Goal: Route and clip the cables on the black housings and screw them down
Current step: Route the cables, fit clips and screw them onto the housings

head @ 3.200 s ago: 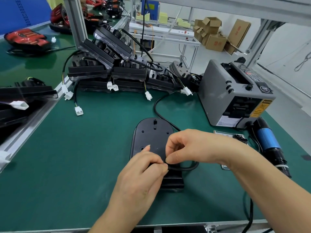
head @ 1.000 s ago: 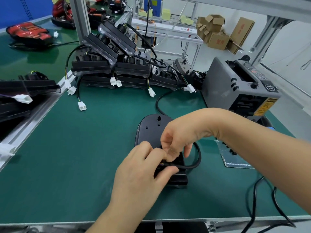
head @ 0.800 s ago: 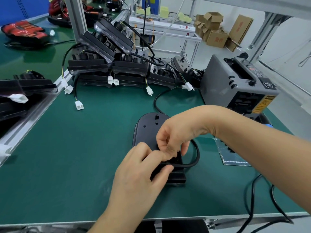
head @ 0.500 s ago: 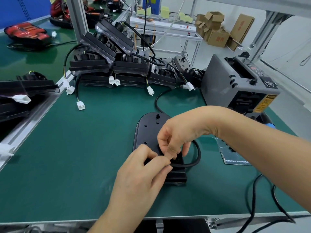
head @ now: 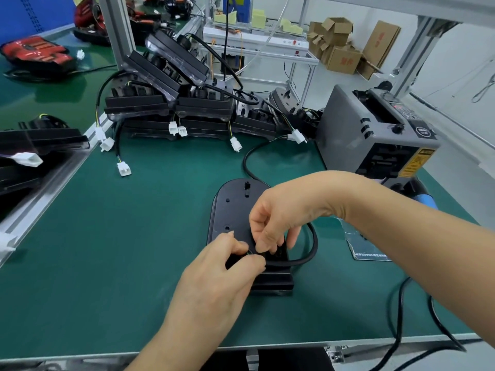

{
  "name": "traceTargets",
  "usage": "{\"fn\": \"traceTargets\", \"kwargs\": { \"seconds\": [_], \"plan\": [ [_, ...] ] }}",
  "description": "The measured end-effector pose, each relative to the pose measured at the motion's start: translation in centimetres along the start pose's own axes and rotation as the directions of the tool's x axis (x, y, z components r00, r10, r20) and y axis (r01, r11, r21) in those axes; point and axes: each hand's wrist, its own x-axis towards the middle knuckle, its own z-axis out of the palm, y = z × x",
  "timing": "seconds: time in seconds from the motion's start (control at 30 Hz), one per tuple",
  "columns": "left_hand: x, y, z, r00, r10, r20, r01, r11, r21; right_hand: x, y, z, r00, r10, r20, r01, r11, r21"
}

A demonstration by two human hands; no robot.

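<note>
Pinching together at one spot, both hands worked over the near end of the black housing point(head: 232, 210). The left hand point(head: 214, 277) had its fingers curled, with thumb and forefinger nipping the black cable point(head: 314, 246) where it crossed the housing. The right hand point(head: 278, 215) reached in with its wrist bent and closed its fingertips on the same cable just beyond the left thumb. What else lay between those fingertips was hidden.

From under the right hand the cable bowed outward in a loop and came back to the left thumb. Another length of it left the housing's far end and curved away over the green worktop point(head: 107, 250). The housing lay flat beneath both hands, its rounded end pointing away from them.

Well beyond the hands stood a stack of black housings point(head: 171, 108), with white connectors point(head: 124, 168) dangling from it. Beyond the right wrist sat a grey machine point(head: 369, 129). A blue-barrelled tool point(head: 426, 202) lay just behind the right forearm, and a printed card point(head: 367, 249) lay under it.
</note>
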Motion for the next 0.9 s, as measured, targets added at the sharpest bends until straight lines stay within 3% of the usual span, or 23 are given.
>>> {"fn": "traceTargets", "kwargs": {
  "seconds": [0.5,0.9],
  "plan": [
    [0.0,0.4,0.2,0.998,-0.002,-0.059,0.005,0.999,0.042,-1.0,0.6,0.7,0.996,-0.031,-0.083,0.04,0.994,0.106],
    [0.2,0.7,0.4,0.996,-0.009,-0.09,0.014,0.998,0.055,-1.7,0.8,2.2,0.98,-0.053,-0.194,0.069,0.995,0.078]
  ]
}}
